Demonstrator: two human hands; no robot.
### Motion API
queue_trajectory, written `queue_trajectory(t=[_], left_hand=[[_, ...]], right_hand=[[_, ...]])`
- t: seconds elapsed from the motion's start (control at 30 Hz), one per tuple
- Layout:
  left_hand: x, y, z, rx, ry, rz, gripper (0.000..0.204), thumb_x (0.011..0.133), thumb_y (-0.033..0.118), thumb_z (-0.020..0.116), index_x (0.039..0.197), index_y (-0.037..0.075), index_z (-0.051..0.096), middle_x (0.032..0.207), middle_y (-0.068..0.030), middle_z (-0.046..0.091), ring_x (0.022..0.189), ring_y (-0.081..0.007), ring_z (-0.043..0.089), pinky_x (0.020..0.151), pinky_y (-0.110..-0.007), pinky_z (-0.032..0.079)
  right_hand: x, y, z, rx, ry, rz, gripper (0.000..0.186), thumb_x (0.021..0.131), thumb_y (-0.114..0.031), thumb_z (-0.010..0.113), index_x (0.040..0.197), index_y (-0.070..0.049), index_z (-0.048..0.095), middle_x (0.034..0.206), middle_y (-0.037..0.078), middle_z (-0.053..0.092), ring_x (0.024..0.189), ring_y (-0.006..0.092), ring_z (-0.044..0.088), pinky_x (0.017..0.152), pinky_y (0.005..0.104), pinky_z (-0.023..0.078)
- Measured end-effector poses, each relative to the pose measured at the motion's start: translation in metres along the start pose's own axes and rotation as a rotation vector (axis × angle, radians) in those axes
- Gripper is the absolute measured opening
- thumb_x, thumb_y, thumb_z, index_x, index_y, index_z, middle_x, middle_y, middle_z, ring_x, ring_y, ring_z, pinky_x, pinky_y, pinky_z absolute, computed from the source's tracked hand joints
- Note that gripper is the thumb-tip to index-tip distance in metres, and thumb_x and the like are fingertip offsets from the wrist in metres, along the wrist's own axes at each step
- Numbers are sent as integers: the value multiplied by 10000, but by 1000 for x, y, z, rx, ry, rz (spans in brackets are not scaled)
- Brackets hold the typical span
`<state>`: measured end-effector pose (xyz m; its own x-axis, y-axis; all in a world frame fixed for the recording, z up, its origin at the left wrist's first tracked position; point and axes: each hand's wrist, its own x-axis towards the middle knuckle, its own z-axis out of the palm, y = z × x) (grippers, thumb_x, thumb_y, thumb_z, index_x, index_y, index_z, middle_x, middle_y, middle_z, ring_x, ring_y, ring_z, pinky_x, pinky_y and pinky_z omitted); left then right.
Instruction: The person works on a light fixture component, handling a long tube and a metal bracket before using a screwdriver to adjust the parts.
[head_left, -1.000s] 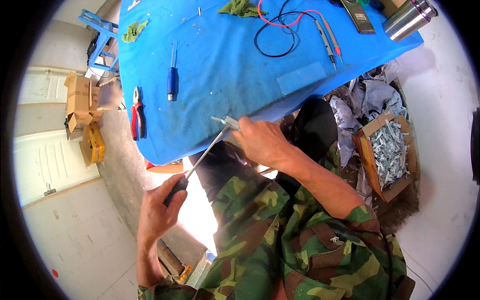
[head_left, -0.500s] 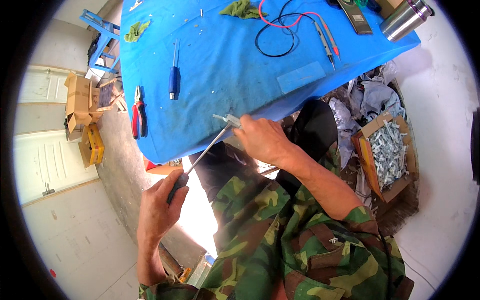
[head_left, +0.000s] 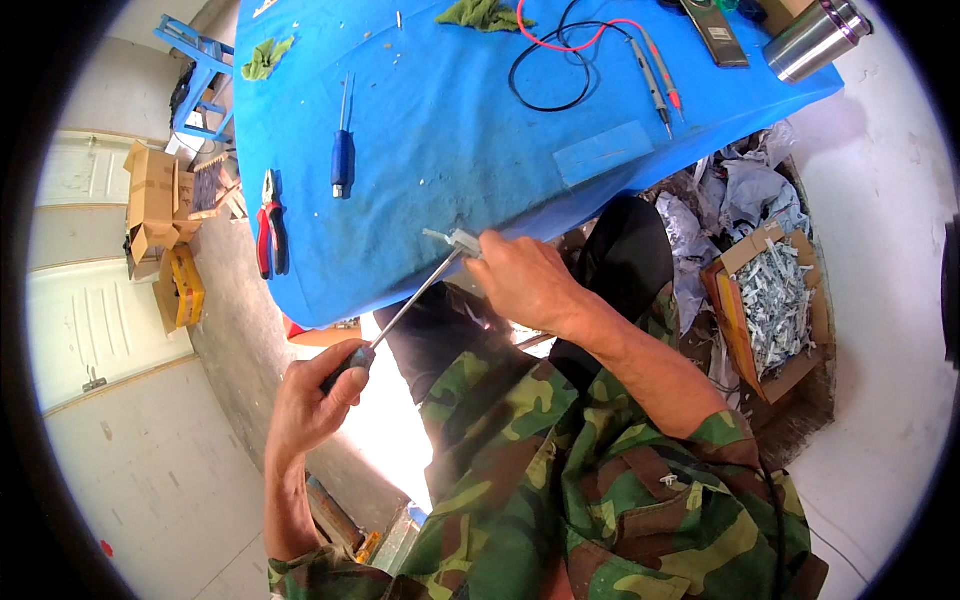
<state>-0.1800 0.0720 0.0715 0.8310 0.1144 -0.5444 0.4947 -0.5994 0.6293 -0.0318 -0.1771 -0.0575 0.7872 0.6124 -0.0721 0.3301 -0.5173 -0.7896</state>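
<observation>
My left hand (head_left: 318, 398) is wrapped round the dark handle of a screwdriver (head_left: 416, 300), whose long metal shaft slants up to the right. Its tip meets a small pale grey part (head_left: 464, 243) at the near edge of the blue-covered table (head_left: 420, 150). That part is gripped in the fingers of my right hand (head_left: 522, 282), which cover much of it; its exact kind does not show. Farther up the cloth lie a blue-handled screwdriver (head_left: 342, 160) and, to its left, red-and-black pliers (head_left: 271, 228).
Red and black test probes (head_left: 655, 85) lie at the table's right, near a phone-like device (head_left: 715, 32) and a steel bottle (head_left: 815, 42). Green rags (head_left: 266, 60) rest on the cloth. Right of my knee stands a carton of pale scraps (head_left: 775, 315). Cardboard boxes (head_left: 153, 205) sit at the left.
My left hand has shifted slightly left and turned on the screwdriver handle. My right hand and the grey part stay nearly in place.
</observation>
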Motion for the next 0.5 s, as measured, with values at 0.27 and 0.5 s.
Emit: queue_trajectory(t=[0.27,0.5], left_hand=[[-11,19,15,256,183,173,293,915,98,714,1199,33,682,806,-134,692,672,-206,665,645,-334,527],[-14,23,22,291,209,177,304,904,82,712,1205,53,676,900,-155,723,714,-283,704,668,-361,547]], right_hand=[[0,-4,-1,33,-3,82,339,988,-295,629,895,29,603,773,283,677,775,492,668,704,574,511],[3,-2,-6,84,-39,80,340,987,-293,613,916,39,602,809,289,671,817,507,649,734,570,493]])
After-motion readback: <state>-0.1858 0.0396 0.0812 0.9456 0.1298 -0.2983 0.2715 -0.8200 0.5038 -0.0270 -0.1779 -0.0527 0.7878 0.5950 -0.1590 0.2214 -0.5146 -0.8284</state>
